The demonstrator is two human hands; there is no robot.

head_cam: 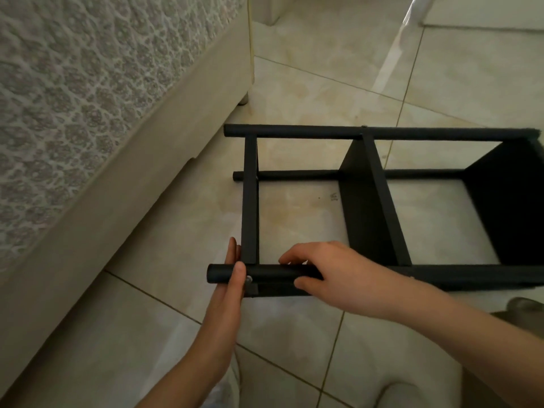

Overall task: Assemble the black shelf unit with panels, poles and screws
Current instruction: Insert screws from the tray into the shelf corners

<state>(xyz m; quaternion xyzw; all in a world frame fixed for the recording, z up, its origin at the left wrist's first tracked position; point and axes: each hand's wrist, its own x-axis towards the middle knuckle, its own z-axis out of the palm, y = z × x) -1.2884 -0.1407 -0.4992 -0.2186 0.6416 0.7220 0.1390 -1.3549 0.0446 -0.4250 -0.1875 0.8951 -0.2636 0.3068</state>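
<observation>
The black shelf unit (374,201) lies on its side on the tiled floor, with three panels standing between long black poles. My left hand (231,285) is flat against the left end panel (250,198), its thumb over the near pole (223,274). A silver screw (249,280) shows at the joint just right of that thumb. My right hand (326,270) wraps over the same near pole, a little to the right of the end panel. The far pole (294,132) runs along the top of the unit, and a lower back pole (297,174) lies near the floor.
A bed or sofa base (123,160) with a patterned cover runs diagonally along the left, close to the unit's left end. Beige floor tiles (323,92) stretch behind and in front. A dark object (525,306) sits at the right edge near my right forearm.
</observation>
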